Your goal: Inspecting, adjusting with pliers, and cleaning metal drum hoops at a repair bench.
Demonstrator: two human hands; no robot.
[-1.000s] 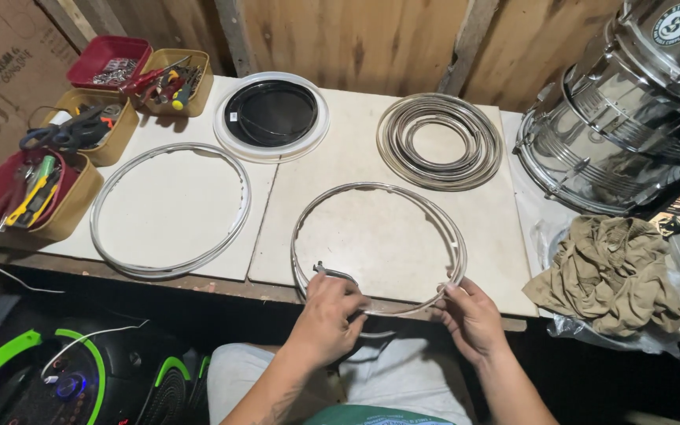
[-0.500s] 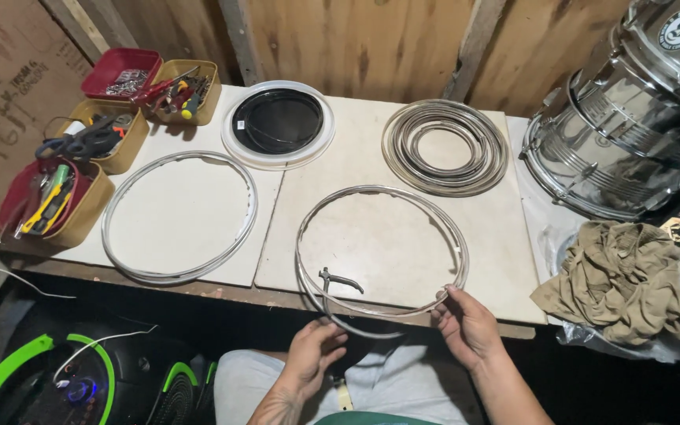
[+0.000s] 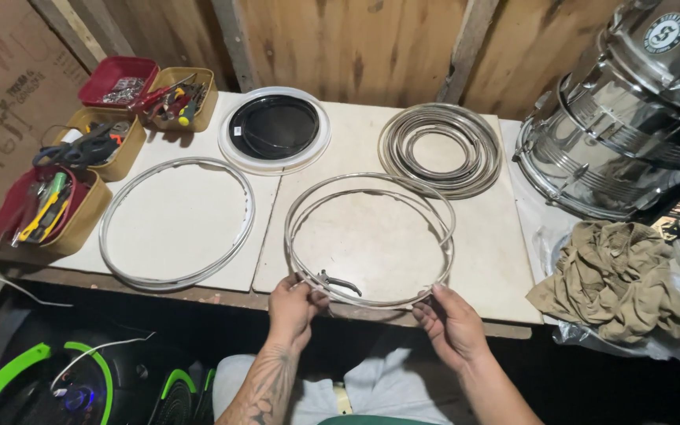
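Head view: coiled hoops point(image 3: 441, 149) behind hand-held hoop point(image 3: 369, 238).

Thin silvery metal hoop point(image 3: 369, 238), flat on the pale tabletop point(image 3: 482, 252), near edge.

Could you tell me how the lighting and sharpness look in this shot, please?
Head view: the table is evenly lit and sharp; glare streaks the chrome drum; below the table edge it falls dark; wide-angle bending at the edges; both hands, left hand and right hand, are crisp.

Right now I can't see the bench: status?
Both hands, left hand and right hand, grip the metal hoop at its near edge. Hoop flat on table. Nothing in the way.
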